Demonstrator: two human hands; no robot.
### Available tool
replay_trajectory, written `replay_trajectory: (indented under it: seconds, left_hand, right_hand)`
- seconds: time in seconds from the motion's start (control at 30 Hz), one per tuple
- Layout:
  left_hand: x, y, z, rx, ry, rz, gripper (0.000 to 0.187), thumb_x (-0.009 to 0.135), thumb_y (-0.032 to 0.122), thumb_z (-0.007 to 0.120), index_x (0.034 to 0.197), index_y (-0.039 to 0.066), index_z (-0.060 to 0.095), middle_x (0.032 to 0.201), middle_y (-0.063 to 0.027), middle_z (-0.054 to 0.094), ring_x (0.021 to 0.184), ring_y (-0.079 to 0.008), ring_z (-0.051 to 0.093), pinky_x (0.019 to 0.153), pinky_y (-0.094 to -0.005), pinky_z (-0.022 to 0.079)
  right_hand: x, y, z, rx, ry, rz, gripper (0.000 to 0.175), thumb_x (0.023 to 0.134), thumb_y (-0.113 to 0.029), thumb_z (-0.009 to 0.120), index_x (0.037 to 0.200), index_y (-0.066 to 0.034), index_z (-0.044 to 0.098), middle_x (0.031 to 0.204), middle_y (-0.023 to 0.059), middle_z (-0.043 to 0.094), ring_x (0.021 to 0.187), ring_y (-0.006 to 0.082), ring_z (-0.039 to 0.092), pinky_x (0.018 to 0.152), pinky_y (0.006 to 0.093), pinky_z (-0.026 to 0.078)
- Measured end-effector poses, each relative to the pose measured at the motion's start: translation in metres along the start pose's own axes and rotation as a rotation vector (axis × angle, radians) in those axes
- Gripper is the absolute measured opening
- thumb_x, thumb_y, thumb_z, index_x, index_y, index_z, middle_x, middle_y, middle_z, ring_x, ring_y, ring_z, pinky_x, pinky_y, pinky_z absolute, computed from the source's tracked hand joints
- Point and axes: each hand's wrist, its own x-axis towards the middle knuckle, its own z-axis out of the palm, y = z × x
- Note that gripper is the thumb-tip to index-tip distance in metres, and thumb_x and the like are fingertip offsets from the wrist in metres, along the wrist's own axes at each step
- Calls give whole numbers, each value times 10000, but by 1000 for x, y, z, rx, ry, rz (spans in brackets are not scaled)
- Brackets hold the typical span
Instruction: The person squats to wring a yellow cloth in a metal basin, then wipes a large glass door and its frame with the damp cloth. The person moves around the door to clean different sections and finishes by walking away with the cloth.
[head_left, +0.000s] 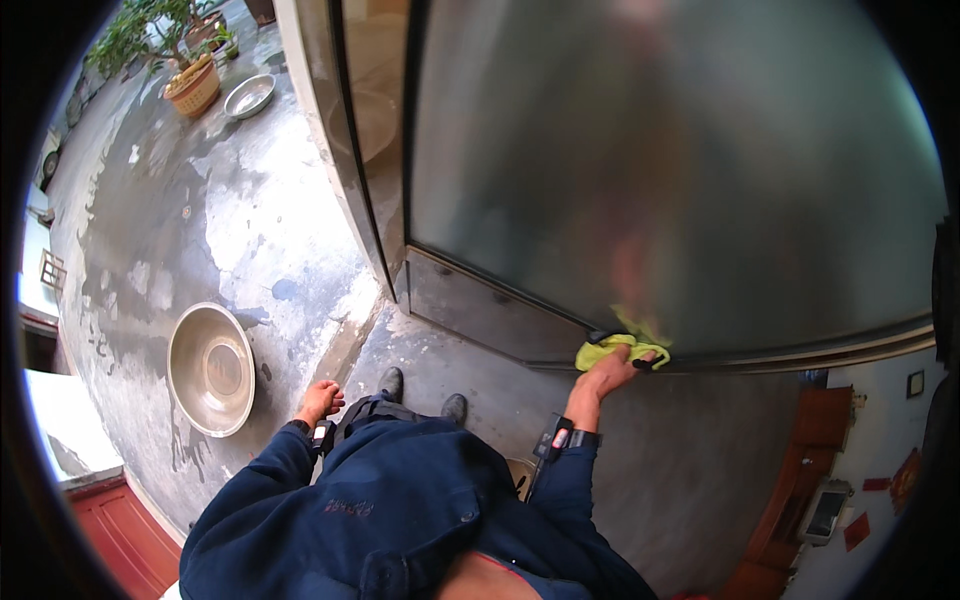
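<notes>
My right hand (609, 367) presses a bunched yellow-green cloth (592, 351) against the lower frame of a glass door, close to a black door handle or latch partly hidden by the cloth. Part of the cloth is mirrored in the frosted glass pane (525, 187). Below the pane runs a grey metal door panel (487, 304). My left hand (322, 401) hangs low beside my leg, fingers loosely bent and apart, with nothing visible in it. A wide metal basin (193, 367) rests on the concrete floor to the left of that hand.
A raised door sill (349, 352) crosses the floor by my shoes (391, 381). Further off are a smaller metal basin (250, 96) and a potted plant (193, 86). Wet patches mark the concrete floor (150, 225). Wooden cabinets (814, 450) line the room at right.
</notes>
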Motion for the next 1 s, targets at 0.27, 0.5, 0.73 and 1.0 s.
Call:
replay_trajectory:
  seconds: [0.27,0.5,0.73,1.0]
  left_hand:
    - [11,23,-36,64,14,56,235,964,212,559,1169,101,533,866,-79,651,641,-197,662,505,-310,512]
    - [15,37,-90,77,56,83,226,961,235,555,1152,116,569,907,-64,671,674,-186,682,532,-305,526]
    - [-3,24,-126,46,137,53,264,967,242,540,1199,118,549,916,-63,666,696,-195,684,544,-315,537]
    - [-25,-33,-139,-106,212,46,224,965,235,555,1158,123,562,893,-71,667,648,-194,660,518,-312,528]
  right_hand:
    - [-125,24,84,232,-236,265,753,914,-72,612,1522,-16,172,1469,155,371,1280,251,443,1086,374,369]
    - [-185,19,129,428,-344,470,664,893,17,643,1430,-53,259,1361,129,467,1214,244,507,1019,380,436]
    - [-240,35,168,425,-511,391,528,869,26,663,1288,-29,347,1291,128,489,1174,225,509,1014,386,434]
    - [-248,-16,182,100,-748,-247,425,928,-13,594,1312,27,414,1225,165,574,1098,219,580,972,333,451]
